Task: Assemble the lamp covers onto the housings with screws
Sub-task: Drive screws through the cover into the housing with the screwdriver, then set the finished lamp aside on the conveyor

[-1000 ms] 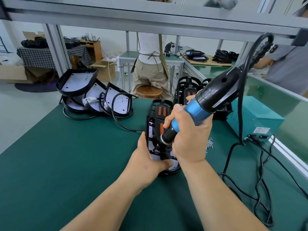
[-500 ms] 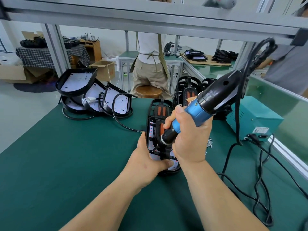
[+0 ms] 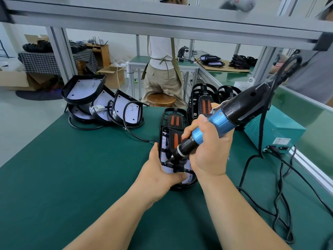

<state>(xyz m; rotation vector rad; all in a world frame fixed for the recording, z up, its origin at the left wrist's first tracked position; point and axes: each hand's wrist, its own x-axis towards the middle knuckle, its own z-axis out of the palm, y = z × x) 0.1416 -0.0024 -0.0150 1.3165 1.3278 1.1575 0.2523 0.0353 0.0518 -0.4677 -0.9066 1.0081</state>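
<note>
Screw-driving step, we judge: our left hand (image 3: 158, 175) grips the housing (image 3: 183, 186), right hand (image 3: 209, 156) the electric screwdriver (image 3: 216, 121); next, press squarely

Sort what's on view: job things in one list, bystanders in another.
Job: screwdriver in right hand; lamp gripped by left hand; open housings; spare covers.
Lying about: wooden stool; cardboard box; checked cloth.
</note>
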